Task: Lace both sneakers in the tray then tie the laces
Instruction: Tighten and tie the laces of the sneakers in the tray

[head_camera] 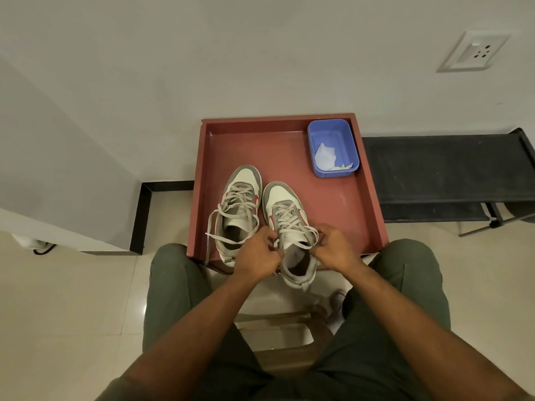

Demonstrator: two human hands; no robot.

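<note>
Head view: red tray (373, 180) holding two grey-and-white sneakers side by side, toes pointing away from the person. Left sneaker (241, 204) lies wholly inside the tray, its laces (212, 224) threaded but loose, one end trailing over the near rim. Right sneaker (285, 215) overhangs the near rim at the heel. Left hand (257, 256) and right hand (335, 250) both have fingers curled, each pinching a lace end at the top eyelets of the right sneaker. Blue tub (333, 147) containing crumpled white material sits in the tray's far right corner. Dark bench (445, 175) stands right of the tray.
</note>
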